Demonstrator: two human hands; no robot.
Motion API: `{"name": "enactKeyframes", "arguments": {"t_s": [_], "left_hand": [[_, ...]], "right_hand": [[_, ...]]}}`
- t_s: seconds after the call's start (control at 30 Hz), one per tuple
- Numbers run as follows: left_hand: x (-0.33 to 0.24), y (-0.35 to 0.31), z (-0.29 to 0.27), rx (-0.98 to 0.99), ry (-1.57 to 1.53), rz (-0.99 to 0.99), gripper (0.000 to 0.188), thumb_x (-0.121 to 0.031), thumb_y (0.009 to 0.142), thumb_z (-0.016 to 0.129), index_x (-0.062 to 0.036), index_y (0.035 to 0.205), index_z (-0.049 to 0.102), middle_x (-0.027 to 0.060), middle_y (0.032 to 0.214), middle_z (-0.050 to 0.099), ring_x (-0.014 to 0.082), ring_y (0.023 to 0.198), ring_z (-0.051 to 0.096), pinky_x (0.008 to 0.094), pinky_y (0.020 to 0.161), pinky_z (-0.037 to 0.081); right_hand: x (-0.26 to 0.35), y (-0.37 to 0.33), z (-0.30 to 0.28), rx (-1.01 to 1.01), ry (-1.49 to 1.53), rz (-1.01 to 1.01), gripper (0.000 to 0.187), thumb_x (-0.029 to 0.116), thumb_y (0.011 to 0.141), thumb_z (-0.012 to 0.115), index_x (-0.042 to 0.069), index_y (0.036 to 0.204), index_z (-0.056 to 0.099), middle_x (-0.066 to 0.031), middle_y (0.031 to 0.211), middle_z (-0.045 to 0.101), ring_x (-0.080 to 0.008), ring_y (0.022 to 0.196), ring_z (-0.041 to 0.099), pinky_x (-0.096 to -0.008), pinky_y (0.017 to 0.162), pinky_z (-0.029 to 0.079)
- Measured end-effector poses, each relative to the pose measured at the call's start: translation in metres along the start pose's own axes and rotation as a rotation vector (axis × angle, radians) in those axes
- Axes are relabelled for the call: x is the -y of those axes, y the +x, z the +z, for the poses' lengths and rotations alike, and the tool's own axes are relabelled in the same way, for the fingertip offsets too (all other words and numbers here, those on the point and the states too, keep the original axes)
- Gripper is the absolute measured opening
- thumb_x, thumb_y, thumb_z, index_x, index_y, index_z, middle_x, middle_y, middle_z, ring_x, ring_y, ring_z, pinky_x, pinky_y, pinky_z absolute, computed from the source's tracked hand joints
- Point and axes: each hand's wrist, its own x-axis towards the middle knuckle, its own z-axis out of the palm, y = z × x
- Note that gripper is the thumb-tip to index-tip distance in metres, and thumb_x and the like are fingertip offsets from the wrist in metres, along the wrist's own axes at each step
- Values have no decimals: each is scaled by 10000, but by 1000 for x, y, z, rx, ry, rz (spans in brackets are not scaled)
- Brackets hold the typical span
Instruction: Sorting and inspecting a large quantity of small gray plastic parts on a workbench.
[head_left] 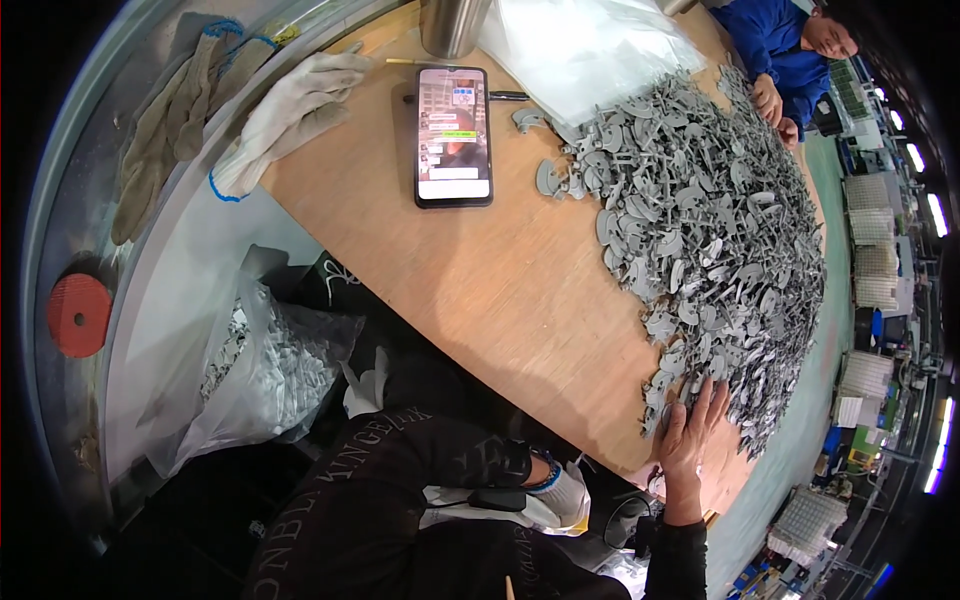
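Note:
A wide heap of small grey curved metal parts (700,220) covers the right side of the wooden table (520,300). My right hand (688,435) lies on the heap's near end, its fingers stretched out over the parts and gripping nothing that I can see. Below the table's near edge is my left hand (566,498), past a dark sleeve and a blue bracelet. It looks white, perhaps gloved, and its fingers are hidden. Beside it is a white and yellow bag or package (540,512), and I cannot tell whether the hand holds it.
A lit phone (453,140) lies at the table's far left, near work gloves (290,115), a metal cylinder (452,28) and clear plastic sheeting (590,50). A clear bag of small metal parts (275,370) sits left of the table. A co-worker in blue (765,50) handles the heap's far end.

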Motion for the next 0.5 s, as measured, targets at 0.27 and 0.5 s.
{"name": "enactKeyframes", "arguments": {"t_s": [0.27, 0.5], "left_hand": [[-2, -2, 2, 7, 93, 31, 275, -176, 868, 686, 75, 772, 742, 165, 671, 703, 296, 597, 709, 442, 489, 604], [-6, -1, 0, 43, 247, -16, 314, -202, 889, 677, 67, 742, 743, 140, 613, 679, 272, 532, 670, 382, 470, 573]], "right_hand": [[-30, -10, 14, -29, 130, 10, 676, 394, 1119, 397, -39, 1625, 282, -340, 1674, 204, -502, 1557, 188, -560, 1274, 130], [-39, -15, 21, -60, 202, 5, 659, 374, 1128, 382, -42, 1627, 274, -330, 1674, 218, -492, 1559, 193, -534, 1276, 144]]}}
